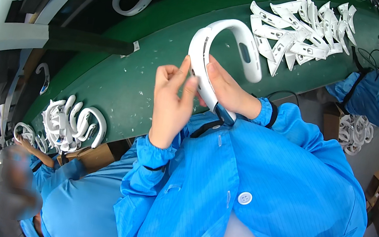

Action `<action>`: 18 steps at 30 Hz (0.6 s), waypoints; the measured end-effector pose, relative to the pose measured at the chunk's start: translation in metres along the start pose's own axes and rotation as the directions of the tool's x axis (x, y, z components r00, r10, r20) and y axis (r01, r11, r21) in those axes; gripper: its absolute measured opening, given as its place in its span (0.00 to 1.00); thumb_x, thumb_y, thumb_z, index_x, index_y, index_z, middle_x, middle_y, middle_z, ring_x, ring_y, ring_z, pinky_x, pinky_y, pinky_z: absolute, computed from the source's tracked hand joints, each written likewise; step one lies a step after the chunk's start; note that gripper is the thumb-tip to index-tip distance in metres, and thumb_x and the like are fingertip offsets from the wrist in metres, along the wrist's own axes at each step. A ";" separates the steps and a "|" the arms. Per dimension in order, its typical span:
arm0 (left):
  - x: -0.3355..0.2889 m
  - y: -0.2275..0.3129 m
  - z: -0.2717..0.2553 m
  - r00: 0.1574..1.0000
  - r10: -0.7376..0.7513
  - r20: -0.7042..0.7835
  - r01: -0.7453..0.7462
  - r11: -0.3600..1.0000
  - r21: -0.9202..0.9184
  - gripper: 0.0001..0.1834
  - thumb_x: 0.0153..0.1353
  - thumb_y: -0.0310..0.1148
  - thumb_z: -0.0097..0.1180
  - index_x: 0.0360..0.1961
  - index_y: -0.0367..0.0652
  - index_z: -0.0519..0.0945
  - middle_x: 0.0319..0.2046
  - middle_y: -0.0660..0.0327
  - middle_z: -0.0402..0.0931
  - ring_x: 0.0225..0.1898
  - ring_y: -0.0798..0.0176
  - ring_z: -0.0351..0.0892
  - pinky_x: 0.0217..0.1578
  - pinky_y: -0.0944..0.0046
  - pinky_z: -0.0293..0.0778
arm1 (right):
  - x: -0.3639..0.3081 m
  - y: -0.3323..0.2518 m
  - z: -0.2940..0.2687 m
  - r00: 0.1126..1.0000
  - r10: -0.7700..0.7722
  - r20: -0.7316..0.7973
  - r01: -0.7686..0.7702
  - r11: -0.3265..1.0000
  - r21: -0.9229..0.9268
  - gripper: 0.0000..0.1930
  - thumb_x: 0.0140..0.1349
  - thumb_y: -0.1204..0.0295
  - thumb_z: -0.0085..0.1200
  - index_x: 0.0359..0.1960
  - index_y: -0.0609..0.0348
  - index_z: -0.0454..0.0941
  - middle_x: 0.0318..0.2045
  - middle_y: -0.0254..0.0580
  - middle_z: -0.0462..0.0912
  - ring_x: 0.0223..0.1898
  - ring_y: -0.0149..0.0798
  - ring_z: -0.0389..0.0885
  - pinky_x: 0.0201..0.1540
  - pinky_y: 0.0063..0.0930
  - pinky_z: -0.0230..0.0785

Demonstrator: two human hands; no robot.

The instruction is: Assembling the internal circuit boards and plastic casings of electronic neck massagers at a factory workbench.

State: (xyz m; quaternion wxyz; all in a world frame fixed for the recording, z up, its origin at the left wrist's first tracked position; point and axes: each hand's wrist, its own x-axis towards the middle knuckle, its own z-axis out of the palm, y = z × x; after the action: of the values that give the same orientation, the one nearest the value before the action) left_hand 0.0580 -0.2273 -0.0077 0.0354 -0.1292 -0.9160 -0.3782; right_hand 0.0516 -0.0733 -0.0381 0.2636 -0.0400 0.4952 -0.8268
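Observation:
A white U-shaped neck fan (200, 46) is held up in front of my blue jacket, its curve away from me and one end near my chest. My right hand (228, 90) is closed around its near arm from the right, thumb on the inner side. My left hand (172, 101) is at the same arm's outer side, with the forefinger on its edge and the thumb close by, slightly blurred. A dark oval panel shows on the fan's other arm. Whether a small part is between my left fingertips is hidden.
White curved shell pieces (307, 33) lie heaped on the green table (144, 91) at far right. Several white neck fans (72, 122) are piled at left. A grey bar (87, 43) reaches over the table. Co-workers in blue sit both sides; a box of white parts (355, 135) stands right.

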 end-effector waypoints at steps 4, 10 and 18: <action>0.045 -0.011 -0.006 0.915 -0.398 0.070 0.319 0.606 -0.728 0.27 0.65 0.48 0.39 0.55 0.36 0.66 0.30 0.52 0.74 0.27 0.59 0.75 0.31 0.63 0.72 | -0.003 0.010 0.017 0.986 -0.088 0.139 0.115 0.974 -0.195 0.25 0.69 0.56 0.26 0.62 0.57 0.50 0.29 0.36 0.71 0.24 0.27 0.70 0.26 0.20 0.65; 0.066 0.007 -0.012 0.752 -0.518 0.406 0.611 0.320 -0.724 0.33 0.66 0.56 0.24 0.49 0.37 0.69 0.14 0.59 0.69 0.11 0.67 0.67 0.13 0.68 0.66 | -0.002 0.009 0.009 0.941 -0.024 0.336 0.145 0.929 -0.341 0.25 0.68 0.54 0.24 0.57 0.61 0.55 0.30 0.40 0.73 0.26 0.33 0.72 0.29 0.27 0.67; 0.060 0.015 -0.009 0.784 -0.597 0.173 0.507 0.454 -0.733 0.31 0.67 0.54 0.23 0.41 0.36 0.69 0.10 0.59 0.67 0.07 0.69 0.63 0.09 0.70 0.61 | -0.001 -0.011 0.008 0.922 0.187 0.340 0.053 0.808 -0.587 0.26 0.68 0.54 0.25 0.57 0.64 0.54 0.31 0.48 0.74 0.29 0.41 0.74 0.31 0.33 0.67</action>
State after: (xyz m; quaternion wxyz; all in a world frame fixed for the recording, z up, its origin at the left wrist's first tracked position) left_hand 0.0037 -0.2109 0.0187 -0.0953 0.1934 -0.6645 -0.7156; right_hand 0.0503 -0.0751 -0.0252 0.3590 -0.2613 0.6658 -0.5996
